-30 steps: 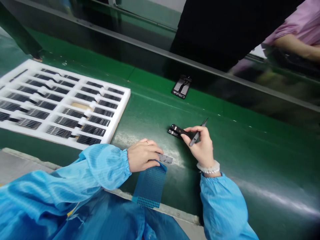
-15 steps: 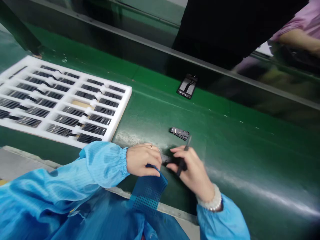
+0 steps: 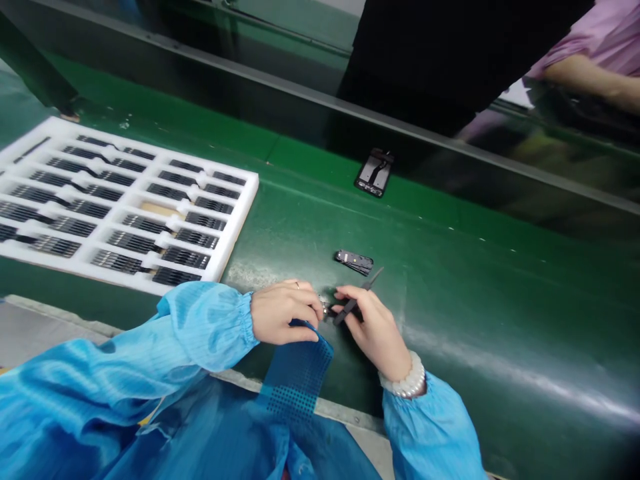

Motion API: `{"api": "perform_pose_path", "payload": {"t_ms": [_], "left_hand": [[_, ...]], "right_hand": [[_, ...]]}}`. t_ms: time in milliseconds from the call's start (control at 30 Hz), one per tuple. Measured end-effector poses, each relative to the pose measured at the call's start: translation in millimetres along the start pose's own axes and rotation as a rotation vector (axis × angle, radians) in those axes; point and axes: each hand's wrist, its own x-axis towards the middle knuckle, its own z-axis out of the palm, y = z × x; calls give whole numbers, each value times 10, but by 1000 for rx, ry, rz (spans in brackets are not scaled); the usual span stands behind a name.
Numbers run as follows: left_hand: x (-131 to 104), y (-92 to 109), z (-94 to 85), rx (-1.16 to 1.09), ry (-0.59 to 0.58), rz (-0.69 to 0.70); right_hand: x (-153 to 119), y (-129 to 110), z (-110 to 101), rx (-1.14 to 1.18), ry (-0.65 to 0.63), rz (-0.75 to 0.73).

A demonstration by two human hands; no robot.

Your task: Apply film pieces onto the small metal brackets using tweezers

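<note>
My left hand [image 3: 287, 312] is closed around the top of a blue dotted sheet [image 3: 299, 373], which hangs over the bench's near edge. At its fingertips is a small dark part [image 3: 327, 311], mostly hidden between the hands. My right hand [image 3: 367, 320] holds a thin black tool [image 3: 350, 307] whose slim end points up and away to the right; the fingers are bent around it, close to the small part. Just beyond both hands, a short stack of narrow black pieces [image 3: 354, 261] lies fanned out on the green bench.
A white foam tray [image 3: 233, 230] with rows of black parts lies at the left. A phone-sized panel [image 3: 375, 172] rests at the back, below a metal rail [image 3: 300, 87]. A person's arm [image 3: 590, 77] shows at the top right.
My right hand has moved slightly left and up, closer to my left hand, and the black tool is now tilted flatter. My left hand has barely moved.
</note>
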Motion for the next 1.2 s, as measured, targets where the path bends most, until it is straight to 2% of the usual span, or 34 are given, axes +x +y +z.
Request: {"api": "perform_pose_path", "payload": {"t_ms": [100, 200, 300, 467, 533, 667, 800, 900, 1033, 1200], "left_hand": [[8, -21, 23, -34, 21, -65], [22, -28, 30, -38, 42, -143], [30, -28, 31, -4, 44, -194], [29, -32, 37, 24, 62, -226], [31, -29, 33, 0, 71, -231], [38, -15, 20, -55, 88, -238], [39, -14, 16, -80, 98, -211], [37, -23, 19, -83, 87, -198], [36, -38, 28, -76, 67, -188], [33, -38, 32, -92, 67, -149]], "right_hand": [[-55, -36, -69, 115, 207, 121], [-172, -109, -103, 373, 381, 238], [-260, -198, -66, 552, 371, 255], [-274, -324, 4, 695, 364, 356], [-270, -348, -6, 648, 327, 340], [-276, -365, -33, 610, 281, 200], [-279, -377, -7, 714, 283, 258], [-278, -386, 16, 667, 253, 302], [-282, -394, 35, 494, 249, 221], [-305, -396, 46, 458, 277, 208]]}}
